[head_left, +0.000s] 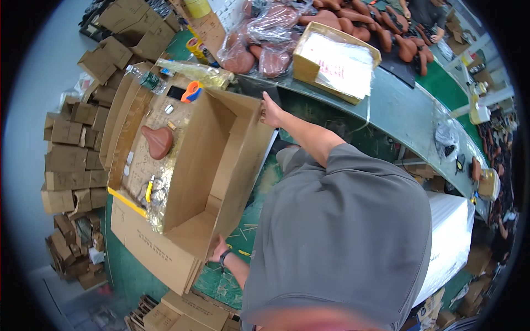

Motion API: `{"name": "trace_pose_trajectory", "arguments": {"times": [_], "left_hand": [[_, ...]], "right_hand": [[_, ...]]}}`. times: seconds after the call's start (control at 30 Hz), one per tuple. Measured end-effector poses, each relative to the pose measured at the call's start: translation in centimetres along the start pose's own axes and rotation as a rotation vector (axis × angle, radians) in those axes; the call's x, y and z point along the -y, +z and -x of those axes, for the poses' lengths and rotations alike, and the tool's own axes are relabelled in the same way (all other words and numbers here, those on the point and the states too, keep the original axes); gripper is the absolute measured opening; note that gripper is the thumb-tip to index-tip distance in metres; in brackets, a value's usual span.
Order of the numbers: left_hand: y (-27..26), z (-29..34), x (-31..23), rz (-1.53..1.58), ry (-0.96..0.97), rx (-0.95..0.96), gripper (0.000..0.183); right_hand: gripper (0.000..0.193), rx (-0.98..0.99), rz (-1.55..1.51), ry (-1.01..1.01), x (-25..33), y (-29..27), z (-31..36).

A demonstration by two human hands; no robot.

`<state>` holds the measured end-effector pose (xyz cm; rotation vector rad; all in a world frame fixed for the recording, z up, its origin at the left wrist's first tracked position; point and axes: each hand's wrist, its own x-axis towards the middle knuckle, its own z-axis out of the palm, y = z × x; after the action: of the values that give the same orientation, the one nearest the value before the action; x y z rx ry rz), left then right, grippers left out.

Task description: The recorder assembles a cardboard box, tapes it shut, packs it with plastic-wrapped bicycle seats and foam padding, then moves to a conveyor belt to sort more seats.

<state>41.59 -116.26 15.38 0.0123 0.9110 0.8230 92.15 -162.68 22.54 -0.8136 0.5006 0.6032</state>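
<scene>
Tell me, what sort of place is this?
Probably a workshop or factory packing area for bicycle saddles: brown saddles are heaped beyond a long bench, brown cartons are piled along the wall, and an open cardboard box is in hand.

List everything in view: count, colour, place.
Box: one, brown, centre
Saddle: one, brown, left
Knife: one, yellow, left
Tape dispenser: one, orange, upper left
Bottle: one, clear, upper left
Piled saddles: many, brown, top
Tray: one, tan, top
Table: one, grey, upper right
Flat cartons: several, brown, lower left
Stacked cartons: many, brown, far left
Bundle: one, white, right
Co-worker: at least one, dark clothing, upper right
Left hand: one, bare, on box
Right hand: one, bare, on box
</scene>
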Motion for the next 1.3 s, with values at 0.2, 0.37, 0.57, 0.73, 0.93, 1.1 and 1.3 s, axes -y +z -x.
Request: {"name": "trace_pose_trajectory", "arguments": {"times": [0.2,0.37,0.57,0.73,0.93,1.1,1.3], "left_hand": [[9.6,5.5,19.1,0.026,-0.215,0.167,0.107],[16.9,12.0,31.7,-0.184,-0.176,0.175,0.096],[24.7,13.3,47.7,-0.793,-0.551,0.394,0.077],[39.0,17.3,63.1,-1.54,-0.291,0.738,0.063],[56.0,18.7,82.2,-1.906,0.79,1.409,0.09],[58.4,11.8,95.4,-2.059,1.119,1.405,0.138],[52.6,7.2,101.6,-2.107,0.638,1.081,0.125]], "right_hand": [[0.073,0.004,0.578,-0.096,5.2,-6.6,-4.3],[0.046,-0.223,0.244,-0.601,20.9,-7.2,-12.9],[0.096,-0.835,0.103,-0.609,48.1,-16.1,-30.0],[0.087,-0.609,-0.112,-0.569,52.4,-17.9,-35.8],[0.074,-0.657,0.617,-0.822,51.8,-13.4,-25.6],[0.061,-0.061,1.053,-0.764,57.8,-9.7,-18.7],[0.112,-1.011,1.29,-1.134,71.2,-11.7,-26.4]]}}
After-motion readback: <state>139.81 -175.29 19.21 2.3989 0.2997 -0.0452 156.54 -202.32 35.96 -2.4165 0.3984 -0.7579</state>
